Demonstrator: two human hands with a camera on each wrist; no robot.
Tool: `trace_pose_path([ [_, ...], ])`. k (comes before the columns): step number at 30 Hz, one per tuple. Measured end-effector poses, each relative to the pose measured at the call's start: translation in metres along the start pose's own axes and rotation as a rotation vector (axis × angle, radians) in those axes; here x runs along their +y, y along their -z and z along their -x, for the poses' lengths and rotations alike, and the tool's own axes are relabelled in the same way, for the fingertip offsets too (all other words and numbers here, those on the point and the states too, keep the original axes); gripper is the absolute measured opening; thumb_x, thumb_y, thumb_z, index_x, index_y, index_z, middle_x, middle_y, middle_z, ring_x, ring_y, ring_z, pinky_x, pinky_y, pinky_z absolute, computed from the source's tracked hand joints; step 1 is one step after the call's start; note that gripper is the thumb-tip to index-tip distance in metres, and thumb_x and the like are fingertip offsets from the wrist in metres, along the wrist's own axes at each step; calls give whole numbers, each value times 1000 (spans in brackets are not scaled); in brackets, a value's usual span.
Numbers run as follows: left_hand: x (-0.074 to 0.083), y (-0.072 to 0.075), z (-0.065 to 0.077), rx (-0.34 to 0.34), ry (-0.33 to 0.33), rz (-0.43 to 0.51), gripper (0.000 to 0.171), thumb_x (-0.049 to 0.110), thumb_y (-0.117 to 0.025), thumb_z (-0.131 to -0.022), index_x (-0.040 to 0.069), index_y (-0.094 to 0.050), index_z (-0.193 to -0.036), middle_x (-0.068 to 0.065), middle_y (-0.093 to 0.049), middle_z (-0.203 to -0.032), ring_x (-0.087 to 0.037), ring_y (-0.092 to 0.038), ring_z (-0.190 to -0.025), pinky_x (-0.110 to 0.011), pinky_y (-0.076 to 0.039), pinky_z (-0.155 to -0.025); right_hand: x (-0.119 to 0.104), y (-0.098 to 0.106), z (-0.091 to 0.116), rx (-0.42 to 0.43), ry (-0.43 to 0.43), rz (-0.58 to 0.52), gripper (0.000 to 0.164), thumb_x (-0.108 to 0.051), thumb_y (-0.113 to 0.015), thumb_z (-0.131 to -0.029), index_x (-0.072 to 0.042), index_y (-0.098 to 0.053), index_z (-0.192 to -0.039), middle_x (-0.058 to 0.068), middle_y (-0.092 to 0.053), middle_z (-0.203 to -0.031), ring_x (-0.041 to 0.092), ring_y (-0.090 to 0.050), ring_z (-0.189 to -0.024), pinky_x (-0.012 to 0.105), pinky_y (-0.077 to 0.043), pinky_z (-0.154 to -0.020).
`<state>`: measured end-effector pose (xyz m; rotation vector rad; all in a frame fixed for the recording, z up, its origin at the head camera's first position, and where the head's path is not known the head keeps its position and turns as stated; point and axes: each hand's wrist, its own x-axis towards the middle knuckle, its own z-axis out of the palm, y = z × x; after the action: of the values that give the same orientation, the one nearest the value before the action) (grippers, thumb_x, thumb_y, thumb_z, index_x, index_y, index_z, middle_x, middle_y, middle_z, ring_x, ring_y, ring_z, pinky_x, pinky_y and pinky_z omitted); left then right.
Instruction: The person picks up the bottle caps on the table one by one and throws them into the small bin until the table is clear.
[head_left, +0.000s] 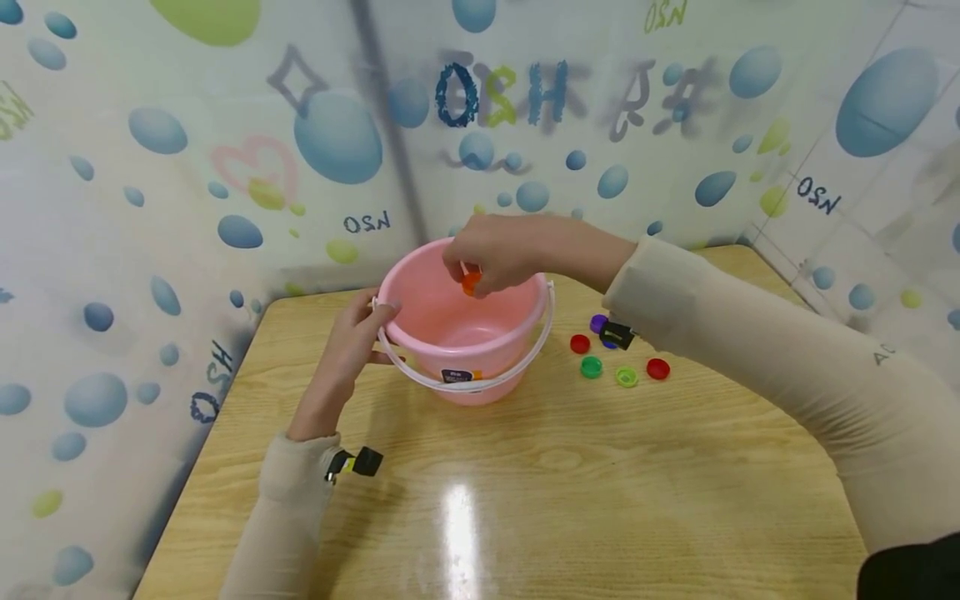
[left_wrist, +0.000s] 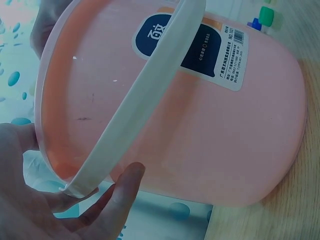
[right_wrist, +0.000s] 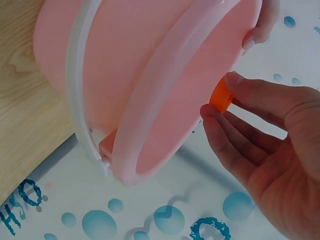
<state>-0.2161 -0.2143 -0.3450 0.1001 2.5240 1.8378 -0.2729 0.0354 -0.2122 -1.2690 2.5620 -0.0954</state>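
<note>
- The right hand [head_left: 501, 252] pinches a small, round orange cap [right_wrist: 220, 97] between its fingers, at the open mouth of a smooth pink bucket [head_left: 495, 358]; I can't tell if it's below the rim.
- The left hand [head_left: 352, 337] grips the bucket's rim, thumb on top.
- A curved white handle [left_wrist: 135, 107] covers part of the label [left_wrist: 205, 55].
- Round caps [head_left: 592, 367] lie on the streaky wood surface [head_left: 570, 467]; a black box [head_left: 617, 335] partly hides a blue one.
</note>
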Motion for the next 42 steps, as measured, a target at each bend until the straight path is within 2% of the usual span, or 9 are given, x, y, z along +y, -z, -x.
trace_pose_path([
  [24,-1,1,0,4,-6,-3,57,42,-55,-104,11,-46,-151,-22,-58,-122,-9,-69,-82,-34,-65,-66,1,-1,0,10,-11,27,21,-16,-73,-96,-9,-68,-115,6,-68,-110,23,-62,-98,29,-60,-81],
  [30,-1,0,0,1,-7,1,57,43,-55,-103,13,-47,-151,-22,-58,-123,-9,-69,-82,-35,-65,-67,6,-3,-1,34,-7,9,16,-15,-72,-95,-9,-68,-109,5,-68,-104,23,-61,-94,29,-58,-77],
  [42,-2,-1,0,5,-2,-6,56,43,-55,-103,12,-47,-150,-22,-58,-123,-9,-69,-82,-34,-65,-66,8,-7,0,36,10,0,14,-14,-71,-96,-10,-68,-109,5,-68,-103,23,-60,-93,29,-57,-76],
])
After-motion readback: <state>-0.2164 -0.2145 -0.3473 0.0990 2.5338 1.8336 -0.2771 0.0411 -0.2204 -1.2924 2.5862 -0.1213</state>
